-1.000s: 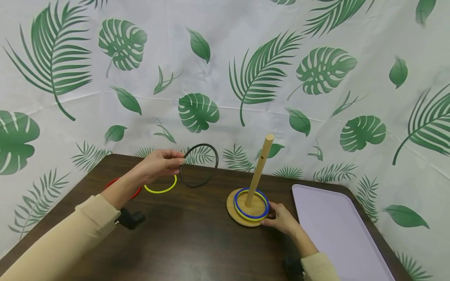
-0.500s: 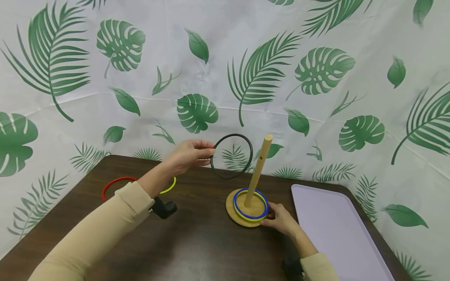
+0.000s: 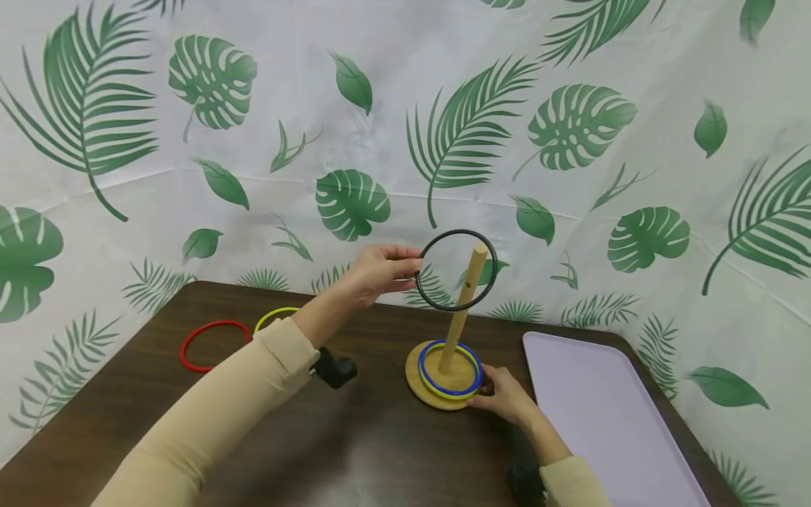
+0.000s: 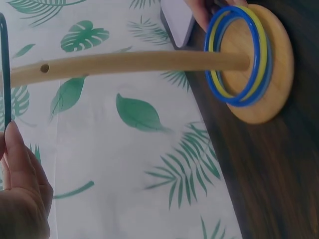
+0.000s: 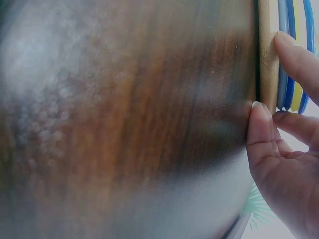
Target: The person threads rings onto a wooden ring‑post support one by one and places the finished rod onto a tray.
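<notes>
- Your left grip [image 3: 383, 273] pinches the left edge of the black ring [image 3: 461, 231]; ring sits at the top of the peg [image 3: 458, 324], threaded or not unclear.
- Thin, round, tilted near upright.
- Your right grip [image 3: 503, 398] holds the wooden base [image 3: 461, 372].
- Left wrist shows a lower blue ring [image 4: 269, 64]; head doesn't.

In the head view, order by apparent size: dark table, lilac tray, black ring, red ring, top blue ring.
1. Dark table
2. Lilac tray
3. Black ring, held by the left hand; possibly enlarged by nearness
Unranked: red ring, top blue ring; too alike, and the sleeve hides part of the red.
</notes>
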